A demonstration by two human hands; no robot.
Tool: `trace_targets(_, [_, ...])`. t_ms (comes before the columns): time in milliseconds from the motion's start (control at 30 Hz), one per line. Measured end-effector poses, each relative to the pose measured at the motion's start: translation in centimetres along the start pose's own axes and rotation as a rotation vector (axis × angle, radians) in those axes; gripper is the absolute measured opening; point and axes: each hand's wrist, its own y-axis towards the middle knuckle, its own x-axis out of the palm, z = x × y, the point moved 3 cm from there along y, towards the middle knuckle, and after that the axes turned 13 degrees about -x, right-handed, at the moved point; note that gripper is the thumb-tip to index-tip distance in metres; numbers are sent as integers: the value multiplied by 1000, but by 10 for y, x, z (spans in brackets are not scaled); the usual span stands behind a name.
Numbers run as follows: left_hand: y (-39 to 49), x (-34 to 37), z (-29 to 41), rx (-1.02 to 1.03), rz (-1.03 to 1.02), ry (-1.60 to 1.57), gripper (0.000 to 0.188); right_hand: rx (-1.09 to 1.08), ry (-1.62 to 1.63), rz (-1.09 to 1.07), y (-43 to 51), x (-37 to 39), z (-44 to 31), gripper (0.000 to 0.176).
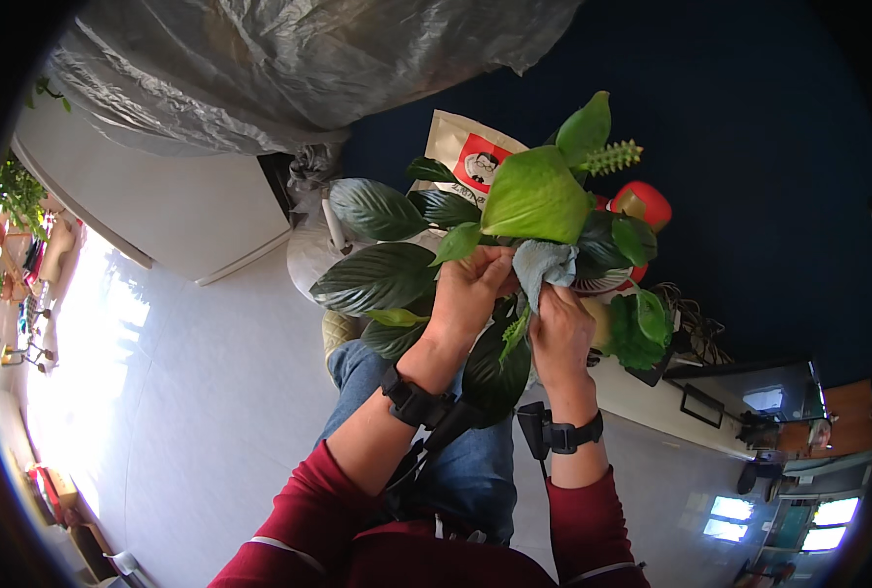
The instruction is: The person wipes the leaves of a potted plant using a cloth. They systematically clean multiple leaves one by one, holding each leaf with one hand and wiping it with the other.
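A peace lily [377, 275] with broad, dark green leaves spreads out before me. One large yellow-green spathe [535, 195] rises above my hands, and a bumpy green spadix [612, 157] juts out to its right. My right hand [564, 331] grips a light blue-grey cloth [546, 264], which bunches up over its fingers just below the spathe. Close by on the left, my left hand [472, 294] is among the leaves with its fingertips bent together beside the cloth. What lies between those fingertips is hidden. A dark leaf [498, 371] hangs down between my wrists.
Behind the plant stands a beige printed bag [443, 143]. A red and gold object [641, 206] is to the right, near tangled cables [689, 323]. Clear plastic sheeting [281, 66] drapes at the top left. A white cabinet [671, 397] with a dark screen [766, 393] stands at right.
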Motion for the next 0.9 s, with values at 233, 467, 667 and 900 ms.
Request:
trace_targets(233, [-6, 2, 0, -19, 97, 18, 22, 55, -28, 0, 0, -3, 10, 35])
trace_targets(467, [-22, 6, 15, 4, 29, 104, 36, 290, 595, 201, -22, -17, 23, 26])
trace_targets(667, [-92, 1, 38, 219, 15, 631, 41, 837, 1358, 359, -60, -31, 22, 28])
trace_targets(900, [-167, -61, 72, 344, 311, 551, 25, 864, 1519, 414, -85, -94, -10, 45])
